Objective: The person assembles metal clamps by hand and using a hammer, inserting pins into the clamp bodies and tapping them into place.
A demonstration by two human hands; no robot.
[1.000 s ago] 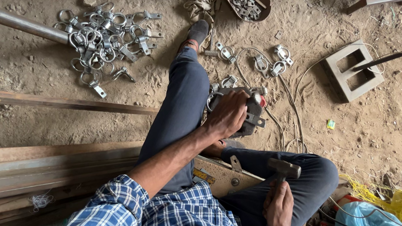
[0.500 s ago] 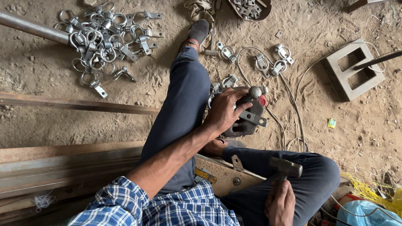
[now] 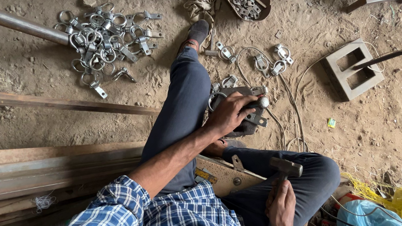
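We sit on the sandy floor (image 3: 376, 133). Our left hand (image 3: 227, 116) pins the metal clamp (image 3: 249, 113), fingers wrapped closed around it, just beyond our knee. Our right hand (image 3: 281, 210) grips 1 hammer (image 3: 286, 168), apparently by its handle. Strike squarely, fingers clear.

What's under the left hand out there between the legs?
The left hand covers a grey metal clamp with a rounded bolt end poking out by the fingertips. Its middle is hidden by the hand, and what it rests on cannot be seen. The right hand holds a hammer.
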